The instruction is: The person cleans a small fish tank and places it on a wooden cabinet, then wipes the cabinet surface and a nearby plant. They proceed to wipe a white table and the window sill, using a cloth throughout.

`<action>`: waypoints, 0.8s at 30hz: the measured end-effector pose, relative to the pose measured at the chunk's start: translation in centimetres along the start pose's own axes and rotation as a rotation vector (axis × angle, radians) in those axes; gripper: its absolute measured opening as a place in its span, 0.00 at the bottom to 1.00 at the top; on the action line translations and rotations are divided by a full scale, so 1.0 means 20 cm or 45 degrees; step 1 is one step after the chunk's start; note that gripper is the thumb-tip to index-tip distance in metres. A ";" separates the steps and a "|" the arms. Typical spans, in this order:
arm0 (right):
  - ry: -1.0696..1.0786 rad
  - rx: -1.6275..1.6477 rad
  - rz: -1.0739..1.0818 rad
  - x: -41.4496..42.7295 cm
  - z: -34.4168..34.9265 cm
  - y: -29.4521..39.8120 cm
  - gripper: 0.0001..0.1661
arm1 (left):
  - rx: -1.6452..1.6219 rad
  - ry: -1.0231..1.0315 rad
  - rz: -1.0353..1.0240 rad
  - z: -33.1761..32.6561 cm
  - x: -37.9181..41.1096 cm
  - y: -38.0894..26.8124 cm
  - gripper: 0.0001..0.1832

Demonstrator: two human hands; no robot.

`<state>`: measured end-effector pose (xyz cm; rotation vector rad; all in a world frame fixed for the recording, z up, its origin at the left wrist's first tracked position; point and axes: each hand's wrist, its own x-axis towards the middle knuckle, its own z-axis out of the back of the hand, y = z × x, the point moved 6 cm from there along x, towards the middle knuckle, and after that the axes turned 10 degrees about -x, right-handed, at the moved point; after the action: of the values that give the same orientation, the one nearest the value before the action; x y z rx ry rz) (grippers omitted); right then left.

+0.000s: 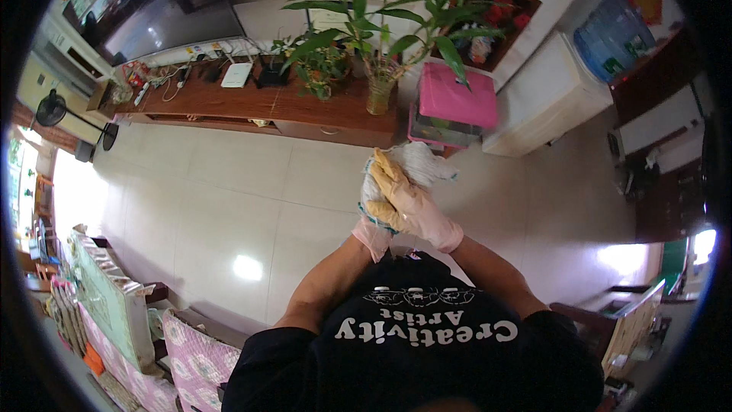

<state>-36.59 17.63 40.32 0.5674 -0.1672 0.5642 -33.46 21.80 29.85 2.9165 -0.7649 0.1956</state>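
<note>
My hands meet in front of my chest. My right hand (409,200), in a thin pink glove with yellowish fingers, lies across my left hand and grips the white knit glove (373,189) there. That glove has a green-edged cuff and covers my left hand (373,234), whose pink glove cuff shows at the wrist. More white knit fabric (423,163), seemingly a second glove with a green edge, sticks out beyond my right hand. My left fingers are hidden, so whether they hold this fabric is unclear.
A wooden low cabinet (229,106) ahead carries a white router (237,75) and potted plants (379,91). Beside it stand a pink-lidded clear box (457,97) and a water dispenser (549,97). A fan (52,107) is far left, a patterned sofa (197,355) lower left. Pale tiles (229,183) cover the floor.
</note>
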 end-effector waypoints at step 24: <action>-0.720 2.469 -0.687 -0.53 0.08 -0.56 0.39 | 2.913 0.166 -0.019 -0.18 -0.21 0.34 0.21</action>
<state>-39.24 4.11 33.31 2.5641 0.0703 -0.1784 -40.75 18.42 33.37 4.2324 -0.3439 2.8768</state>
